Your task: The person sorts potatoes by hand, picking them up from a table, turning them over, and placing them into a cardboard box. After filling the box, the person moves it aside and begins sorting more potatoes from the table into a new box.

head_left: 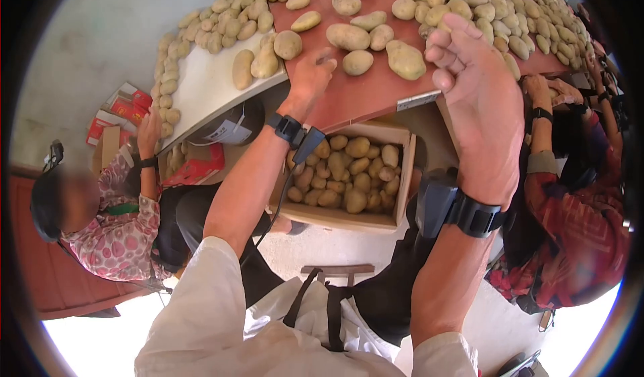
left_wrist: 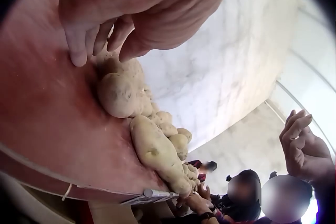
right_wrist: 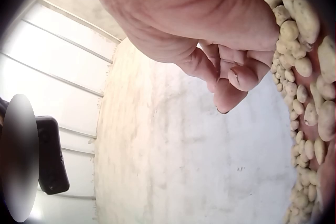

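Over the front of the red table [head_left: 315, 105], my left hand [head_left: 310, 82] hangs with loosely bent fingers pointing down. No potato shows in its grasp, and in the left wrist view a potato [left_wrist: 116, 95] lies just beyond its fingertips. Several loose potatoes lie nearby, among them a long knobbly potato [head_left: 406, 60] and a round potato [head_left: 357, 62]. My right hand [head_left: 479, 102] is raised over the table's right front edge, palm partly turned inward and fingers loosely bent, with nothing held. In the right wrist view its fingers [right_wrist: 230, 96] hang in front of the pale wall.
A cardboard box [head_left: 322, 219] of potatoes stands below the table edge. Potato heaps [head_left: 500, 11] cover the back of the table, with a white tabletop [head_left: 201, 112] at left. People sit on both sides, their hands [head_left: 149, 132] at the potatoes. A black bucket [head_left: 245, 122] stands below.
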Demonstrator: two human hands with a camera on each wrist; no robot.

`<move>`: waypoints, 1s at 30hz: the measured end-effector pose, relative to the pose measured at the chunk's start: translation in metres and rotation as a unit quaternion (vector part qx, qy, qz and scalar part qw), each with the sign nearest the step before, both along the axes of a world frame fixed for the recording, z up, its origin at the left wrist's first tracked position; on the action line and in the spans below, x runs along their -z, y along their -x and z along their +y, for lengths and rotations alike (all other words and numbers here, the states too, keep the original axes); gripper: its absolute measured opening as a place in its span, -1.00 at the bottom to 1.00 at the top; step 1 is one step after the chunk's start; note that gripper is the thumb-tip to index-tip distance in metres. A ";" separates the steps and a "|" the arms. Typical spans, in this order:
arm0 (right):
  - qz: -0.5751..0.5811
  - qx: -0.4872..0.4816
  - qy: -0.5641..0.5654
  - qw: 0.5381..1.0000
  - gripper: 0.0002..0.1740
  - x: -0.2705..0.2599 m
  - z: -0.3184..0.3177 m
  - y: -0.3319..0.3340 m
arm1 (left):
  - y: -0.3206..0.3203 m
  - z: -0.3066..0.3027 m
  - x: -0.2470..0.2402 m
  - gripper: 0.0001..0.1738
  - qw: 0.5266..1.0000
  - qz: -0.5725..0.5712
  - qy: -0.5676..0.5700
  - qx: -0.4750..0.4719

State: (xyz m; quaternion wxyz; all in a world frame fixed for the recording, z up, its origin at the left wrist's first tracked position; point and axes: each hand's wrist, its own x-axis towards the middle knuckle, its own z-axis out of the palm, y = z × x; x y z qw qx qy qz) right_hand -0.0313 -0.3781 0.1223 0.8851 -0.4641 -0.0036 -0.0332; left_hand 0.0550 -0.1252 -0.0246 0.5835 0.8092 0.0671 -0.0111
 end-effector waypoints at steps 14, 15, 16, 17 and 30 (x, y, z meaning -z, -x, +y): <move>-0.072 0.001 0.001 0.997 -0.74 -0.006 0.021 0.000 | 0.122 0.047 -0.015 -0.70 0.995 0.058 0.046 0.070; -0.084 0.018 -0.007 0.996 -0.73 -0.005 0.024 0.000 | 0.133 0.051 -0.011 -0.73 0.995 0.069 0.040 0.061; -0.078 0.018 -0.006 0.997 -0.73 -0.005 0.027 0.002 | 0.145 0.053 -0.005 -0.75 0.995 0.079 0.035 0.051; -0.070 0.029 0.005 0.997 -0.73 -0.008 0.029 0.002 | 0.157 0.052 0.004 -0.77 0.996 0.073 0.034 0.045; -0.010 0.064 0.038 0.997 -0.72 -0.002 0.035 -0.007 | 0.173 0.008 0.177 -0.50 0.834 0.274 -0.296 0.376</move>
